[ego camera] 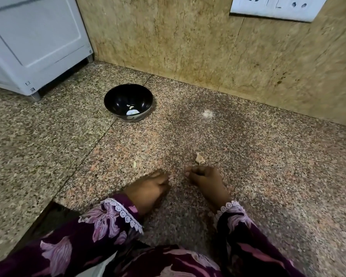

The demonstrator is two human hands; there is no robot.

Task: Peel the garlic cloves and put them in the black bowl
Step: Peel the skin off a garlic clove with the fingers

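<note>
The black bowl [116, 96] stands on the granite counter toward the back left. A few pale peeled garlic cloves [132, 112] lie at its bottom. My left hand [150, 189] rests on the counter near the front with its fingers curled under, and nothing shows in it. My right hand [205, 180] rests a little to its right, its fingertips drawn in against the thumb, with no clove visible between them. A scrap of garlic skin [199, 158] lies just beyond my right hand's fingers.
A white appliance [34, 47] stands at the back left beside the bowl. The stone wall [188, 47] runs along the back, with a socket plate [276, 7] at the top right. A small skin flake [135, 164] lies ahead of my left hand. The counter edge [54, 202] drops off at the front left.
</note>
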